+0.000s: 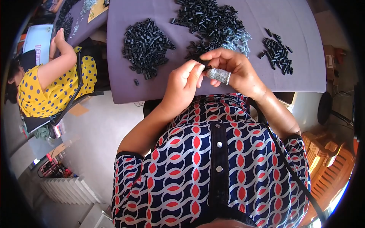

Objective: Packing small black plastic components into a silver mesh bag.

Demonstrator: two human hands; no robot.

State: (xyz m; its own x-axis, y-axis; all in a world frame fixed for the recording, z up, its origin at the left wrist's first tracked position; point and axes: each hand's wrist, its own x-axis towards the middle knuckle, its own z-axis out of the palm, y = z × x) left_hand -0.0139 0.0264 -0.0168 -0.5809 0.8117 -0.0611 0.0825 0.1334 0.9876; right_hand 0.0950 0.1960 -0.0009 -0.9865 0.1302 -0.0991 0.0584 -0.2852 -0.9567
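My left hand (182, 84) and my right hand (243, 72) meet at the near edge of the cloth-covered table. A small black plastic part (208, 67) is pinched between their fingertips, mostly hidden by them. On my right thumb is a grey knitted finger cot (219, 75). Just beyond the hands lies a large heap of short black plastic tubes (211, 22). Silvery metal springs (235, 40) cover its near right side. To the left is another pile of black tubes (146, 45); a smaller group of black pieces (276, 52) lies to the right.
One loose black piece (136, 82) lies near the table's (125, 92) left front corner. At far left, a person in a yellow dotted top (51, 88) sits at another table. A carved wooden chair (328, 171) stands behind me to the right. A black cable (299, 178) runs past my right side.
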